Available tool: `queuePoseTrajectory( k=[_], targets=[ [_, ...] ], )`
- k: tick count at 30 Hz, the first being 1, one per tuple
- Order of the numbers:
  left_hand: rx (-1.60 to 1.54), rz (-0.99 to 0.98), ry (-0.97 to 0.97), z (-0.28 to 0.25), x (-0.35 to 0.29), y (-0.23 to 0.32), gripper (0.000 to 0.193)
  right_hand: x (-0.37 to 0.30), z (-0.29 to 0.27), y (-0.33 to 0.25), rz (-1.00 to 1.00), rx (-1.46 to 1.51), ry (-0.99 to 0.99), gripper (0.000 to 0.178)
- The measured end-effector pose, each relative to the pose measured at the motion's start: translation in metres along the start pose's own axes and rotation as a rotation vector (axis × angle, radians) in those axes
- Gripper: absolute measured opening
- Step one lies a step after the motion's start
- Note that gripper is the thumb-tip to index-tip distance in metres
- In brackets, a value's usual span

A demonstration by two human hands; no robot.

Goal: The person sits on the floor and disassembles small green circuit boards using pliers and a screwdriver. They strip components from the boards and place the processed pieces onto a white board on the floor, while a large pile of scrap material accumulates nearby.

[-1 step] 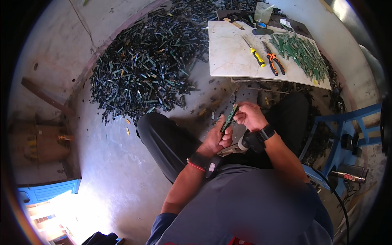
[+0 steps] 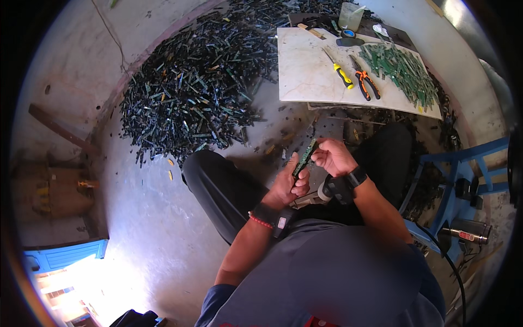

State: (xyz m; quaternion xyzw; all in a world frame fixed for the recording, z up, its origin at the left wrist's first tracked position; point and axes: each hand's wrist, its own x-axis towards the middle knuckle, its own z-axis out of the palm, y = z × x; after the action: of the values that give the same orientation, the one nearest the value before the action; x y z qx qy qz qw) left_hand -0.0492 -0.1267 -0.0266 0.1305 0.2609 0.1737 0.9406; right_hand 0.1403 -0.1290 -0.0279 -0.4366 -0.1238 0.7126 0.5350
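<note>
A narrow green-and-black circuit board strip is held at a slant between my two hands, above my lap. My left hand grips its lower end, thumb up along the strip and fingers curled round. At the upper end, the bent fingers of my right hand pinch the strip near its tip. What the right fingertips press on is partly hidden. Beyond my hands, a yellow-handled screwdriver and orange-and-black pliers lie on a white board, beside a heap of green strips.
A large pile of dark strips covers the floor ahead on the left. At the board's far edge are a cloudy plastic cup and a tape roll. To my right stand a blue stool and a metal flask.
</note>
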Motion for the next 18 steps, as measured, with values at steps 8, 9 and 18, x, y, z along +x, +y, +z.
queuePoseTrajectory(
  k=[8,9,18],
  targets=[
    [0.004,0.019,-0.007,0.002,-0.002,0.001,0.061,-0.005,-0.002,0.005,0.024,0.122,-0.03,0.022],
    [0.004,0.02,-0.007,0.002,-0.002,0.001,0.061,-0.005,-0.002,0.003,0.023,0.105,-0.034,0.022],
    [-0.006,0.035,0.055,0.001,-0.001,0.001,0.063,-0.015,0.01,-0.011,-0.12,-0.168,-0.067,0.019]
  ],
)
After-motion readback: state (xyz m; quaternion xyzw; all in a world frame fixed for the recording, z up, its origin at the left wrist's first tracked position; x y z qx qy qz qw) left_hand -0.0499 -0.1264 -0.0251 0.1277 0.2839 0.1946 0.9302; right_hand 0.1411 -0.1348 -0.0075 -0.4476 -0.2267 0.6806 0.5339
